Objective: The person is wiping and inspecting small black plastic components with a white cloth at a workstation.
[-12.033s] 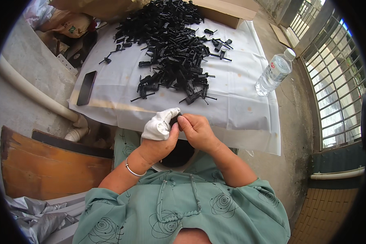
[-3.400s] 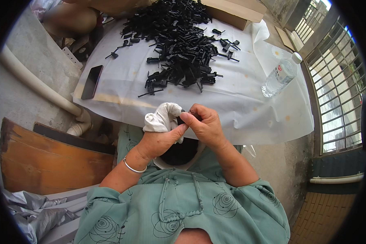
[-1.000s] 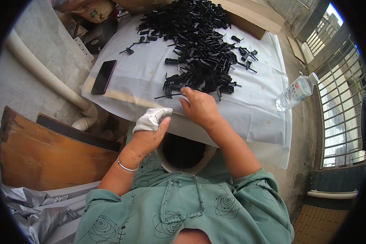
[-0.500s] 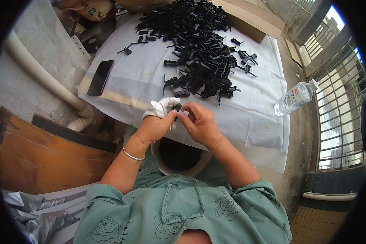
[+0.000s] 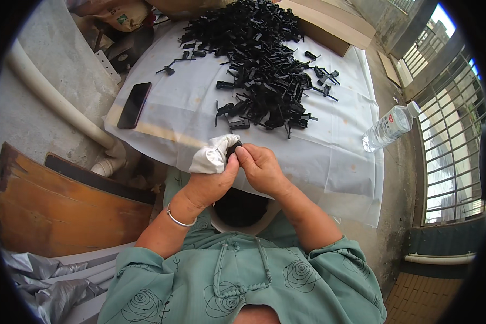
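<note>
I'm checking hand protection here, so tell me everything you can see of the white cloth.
The white cloth looks like soft, thin fabric, perhaps a cut-down glove. Creased and loose-edged, it covers the curled fingers of the left hand, leaving the thumb and wrist bare. It sits by the near edge of the white sheet. A small black part, mostly hidden, is pinched between it and the thumb. The right hand is close; whether it touches the cloth is unclear.

A pale pipe (image 5: pixel 59 105) runs down along the grey wall (image 5: pixel 56 59) at upper left. Daylight shows behind a barred window (image 5: pixel 453 143) at right, past concrete floor (image 5: pixel 389 89) and a white-covered table (image 5: pixel 170 92).
</note>
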`<state>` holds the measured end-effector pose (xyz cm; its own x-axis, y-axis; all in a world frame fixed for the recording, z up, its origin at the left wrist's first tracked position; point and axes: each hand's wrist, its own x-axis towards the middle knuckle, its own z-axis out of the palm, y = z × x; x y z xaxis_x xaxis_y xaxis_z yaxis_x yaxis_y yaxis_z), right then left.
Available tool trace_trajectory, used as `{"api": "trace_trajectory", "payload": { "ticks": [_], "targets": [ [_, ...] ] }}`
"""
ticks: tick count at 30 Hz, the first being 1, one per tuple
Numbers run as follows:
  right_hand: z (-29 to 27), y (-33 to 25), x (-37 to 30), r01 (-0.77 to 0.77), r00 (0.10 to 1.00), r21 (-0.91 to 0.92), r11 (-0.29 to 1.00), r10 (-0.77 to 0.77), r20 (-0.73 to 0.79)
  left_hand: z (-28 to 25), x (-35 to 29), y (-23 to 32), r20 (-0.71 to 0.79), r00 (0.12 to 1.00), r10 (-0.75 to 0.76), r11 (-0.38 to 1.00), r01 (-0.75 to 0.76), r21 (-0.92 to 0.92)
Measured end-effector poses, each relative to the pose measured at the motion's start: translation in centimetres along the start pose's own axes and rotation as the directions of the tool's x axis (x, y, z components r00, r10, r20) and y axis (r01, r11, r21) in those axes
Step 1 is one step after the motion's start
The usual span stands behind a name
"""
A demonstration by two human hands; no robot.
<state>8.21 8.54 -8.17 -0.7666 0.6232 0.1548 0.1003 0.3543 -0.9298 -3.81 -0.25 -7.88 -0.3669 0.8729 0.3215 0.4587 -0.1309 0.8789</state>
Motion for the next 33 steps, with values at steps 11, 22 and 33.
{"api": "trace_trajectory", "payload": {
  "ticks": [11, 22, 33],
  "targets": [
    [0.6, 0.5, -0.8, -0.102, 0.995, 0.210, 0.972, 0.099, 0.028, 0.2, -0.9, 0.5, 0.030, 0.998, -0.061, 0.970, 0.067, -0.233],
    [-2.0, -0.8, -1.0, 0.258, 0.959, -0.127, 0.958, -0.269, -0.083, -1.5, -0.4, 1.1, 0.255, 0.922, -0.290, 0.830, 0.375, -0.413],
    [-0.9, -1.1, -1.3, 0.196, 0.980, -0.059, 0.979, -0.194, 0.034, -1.0, -0.9, 1.2, 0.299, 0.938, -0.177, 0.876, 0.289, -0.387]
  ]
}}
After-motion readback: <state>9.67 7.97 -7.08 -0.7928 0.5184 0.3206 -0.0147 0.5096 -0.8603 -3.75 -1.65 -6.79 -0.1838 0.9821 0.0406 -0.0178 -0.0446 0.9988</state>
